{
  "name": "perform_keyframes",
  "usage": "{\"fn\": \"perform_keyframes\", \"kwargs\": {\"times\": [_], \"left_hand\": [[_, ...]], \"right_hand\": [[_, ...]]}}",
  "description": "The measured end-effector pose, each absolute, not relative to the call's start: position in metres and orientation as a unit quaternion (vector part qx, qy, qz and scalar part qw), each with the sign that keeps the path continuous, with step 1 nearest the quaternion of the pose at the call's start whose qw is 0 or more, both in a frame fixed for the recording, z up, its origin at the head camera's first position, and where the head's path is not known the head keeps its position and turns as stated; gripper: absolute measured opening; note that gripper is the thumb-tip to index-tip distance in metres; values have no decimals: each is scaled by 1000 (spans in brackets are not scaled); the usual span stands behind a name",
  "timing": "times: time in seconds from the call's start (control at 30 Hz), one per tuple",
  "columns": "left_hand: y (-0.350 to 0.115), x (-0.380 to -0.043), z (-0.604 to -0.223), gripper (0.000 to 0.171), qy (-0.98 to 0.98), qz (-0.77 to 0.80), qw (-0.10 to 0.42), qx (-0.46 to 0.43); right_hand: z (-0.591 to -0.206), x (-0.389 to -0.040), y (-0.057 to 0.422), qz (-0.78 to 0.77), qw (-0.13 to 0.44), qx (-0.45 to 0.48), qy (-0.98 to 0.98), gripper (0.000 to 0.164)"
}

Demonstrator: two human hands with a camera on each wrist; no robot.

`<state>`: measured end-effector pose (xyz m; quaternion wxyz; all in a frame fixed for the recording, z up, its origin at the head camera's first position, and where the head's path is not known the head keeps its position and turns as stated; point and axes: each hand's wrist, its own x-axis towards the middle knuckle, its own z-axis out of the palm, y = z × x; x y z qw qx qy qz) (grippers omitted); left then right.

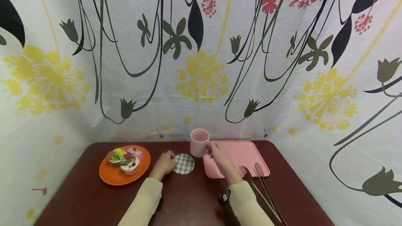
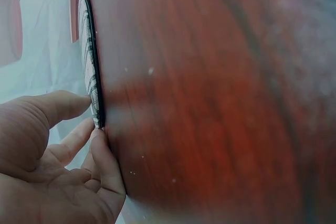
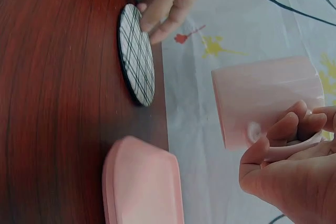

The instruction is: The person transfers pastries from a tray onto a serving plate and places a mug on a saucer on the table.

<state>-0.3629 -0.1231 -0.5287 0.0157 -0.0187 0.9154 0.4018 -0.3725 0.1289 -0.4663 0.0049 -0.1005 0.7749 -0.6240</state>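
A pink mug (image 1: 199, 145) is held upright by its handle in my right hand (image 1: 220, 156), raised above the table between the coaster and the tray. In the right wrist view the fingers curl through the mug handle (image 3: 294, 150). The round coaster (image 1: 183, 164), white with dark checks and a black edge, lies flat on the table. My left hand (image 1: 165, 165) is at the coaster's left edge. The left wrist view shows its thumb (image 2: 68, 104) on the coaster's top and the fingertips at its rim, pinching the edge.
An orange plate (image 1: 114, 180) with several toy-like cakes (image 1: 129, 165) stands at the left. Right of the coaster lies a pink tray (image 1: 238, 152). Metal tongs (image 1: 267, 198) lie with their tips over the tray's near edge. A flower-patterned curtain (image 1: 201, 62) hangs behind the table.
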Motion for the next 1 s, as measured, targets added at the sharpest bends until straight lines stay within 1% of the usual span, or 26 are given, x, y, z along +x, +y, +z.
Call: {"fn": "perform_keyframes", "kwargs": {"times": [0.17, 0.4, 0.53, 0.7, 0.87, 1.0], "left_hand": [[-123, -363, -531, 35, 918, 396, 10, -18], [-122, -364, -530, 38, 920, 391, 12, -23], [-121, -365, -530, 40, 918, 395, 15, -31], [-122, -364, -532, 45, 915, 402, 17, -35], [-123, -366, -533, 41, 918, 396, 16, -29], [-124, -367, -532, 36, 920, 390, 12, -21]], "right_hand": [[-472, -368, 117, -624, 2, -119, 772, 42], [-482, -364, 101, -654, 7, -121, 747, 29], [-494, -366, 95, -689, 15, -120, 714, 32], [-510, -369, 92, -669, 22, -115, 734, 34], [-520, -368, 92, -657, 49, -105, 745, 36], [-524, -368, 90, -660, 65, -102, 742, 34]]}}
